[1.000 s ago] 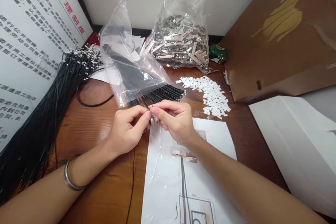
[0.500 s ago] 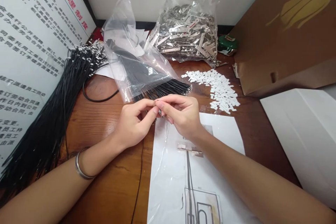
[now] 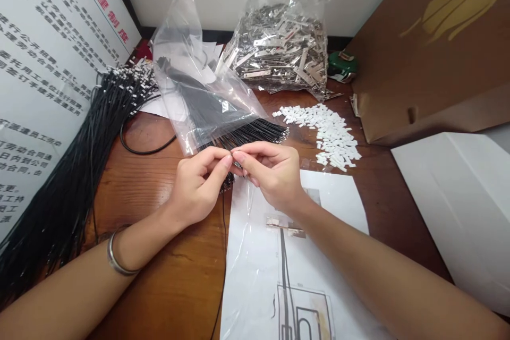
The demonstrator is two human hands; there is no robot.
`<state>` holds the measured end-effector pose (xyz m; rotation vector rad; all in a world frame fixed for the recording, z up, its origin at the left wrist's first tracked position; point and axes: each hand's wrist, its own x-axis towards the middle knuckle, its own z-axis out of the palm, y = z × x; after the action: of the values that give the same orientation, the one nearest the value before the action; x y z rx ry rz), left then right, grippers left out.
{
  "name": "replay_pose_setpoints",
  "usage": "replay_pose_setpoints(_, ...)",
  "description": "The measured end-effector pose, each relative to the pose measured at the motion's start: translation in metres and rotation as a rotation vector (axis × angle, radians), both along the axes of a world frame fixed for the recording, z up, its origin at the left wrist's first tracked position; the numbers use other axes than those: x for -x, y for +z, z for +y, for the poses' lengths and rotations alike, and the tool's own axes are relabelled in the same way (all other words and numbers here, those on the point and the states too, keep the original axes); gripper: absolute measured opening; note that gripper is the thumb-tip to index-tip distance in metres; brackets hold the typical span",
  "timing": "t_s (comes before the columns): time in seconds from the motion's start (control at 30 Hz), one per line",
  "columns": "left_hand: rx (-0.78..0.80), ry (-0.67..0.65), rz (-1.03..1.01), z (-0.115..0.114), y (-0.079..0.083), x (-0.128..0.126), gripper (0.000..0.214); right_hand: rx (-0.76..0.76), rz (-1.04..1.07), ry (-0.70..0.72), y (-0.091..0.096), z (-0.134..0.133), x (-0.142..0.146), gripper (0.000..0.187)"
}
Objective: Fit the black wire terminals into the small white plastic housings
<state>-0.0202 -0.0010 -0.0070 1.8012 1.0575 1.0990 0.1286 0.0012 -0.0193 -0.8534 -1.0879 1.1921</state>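
Note:
My left hand (image 3: 203, 183) and my right hand (image 3: 274, 172) meet fingertip to fingertip over the table, both closed in a pinch. A thin black wire (image 3: 224, 244) runs from beneath the fingers of my left hand down toward the near edge of the view. What lies between the right fingertips is too small and covered to make out. Just beyond the hands, a bundle of black wires (image 3: 255, 133) with bare tips sticks out of a clear plastic bag (image 3: 227, 106). Under the right forearm lies a white sheet with a printed drawing (image 3: 255, 255).
Small white plastic pieces (image 3: 337, 138) are piled to the right. Behind stands a clear bag of flat metal parts (image 3: 282, 53), beside a green object (image 3: 342, 66). A large bundle of black wires (image 3: 79, 170) lies left. A brown box (image 3: 434, 79) and a white box (image 3: 458, 196) flank the right.
My left fingertips have shifted slightly left, and a small gap shows between the thumbs. The lower part of the hanging wire has swung a little right. The view has turned slightly.

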Motion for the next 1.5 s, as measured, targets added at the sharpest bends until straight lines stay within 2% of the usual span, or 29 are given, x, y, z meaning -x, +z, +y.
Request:
replay_pose_setpoints(0.4, -0.069, 0.019, 0.058, 0.0, 0.0051, -0.0009, 0.018, -0.032, -0.067, -0.021, 0.0006, -0.0006, -0.0001, 0.004)
replay_pose_setpoints(0.67, -0.105, -0.015, 0.054, 0.0008, 0.0042, -0.0016, 0.018, -0.029, -0.075, -0.007, -0.0002, -0.0004, -0.0008, 0.006)
replay_pose_setpoints(1.3, -0.093, 0.068, 0.069, 0.0005, 0.0037, -0.0012, 0.019, 0.028, -0.053, -0.004, -0.0004, 0.0003, -0.0013, 0.01)
replay_pose_setpoints(1.5, -0.056, 0.084, 0.035, 0.0006, 0.0052, -0.0016, 0.016, 0.0, -0.034, -0.008, 0.001, 0.0005, -0.0005, 0.004)
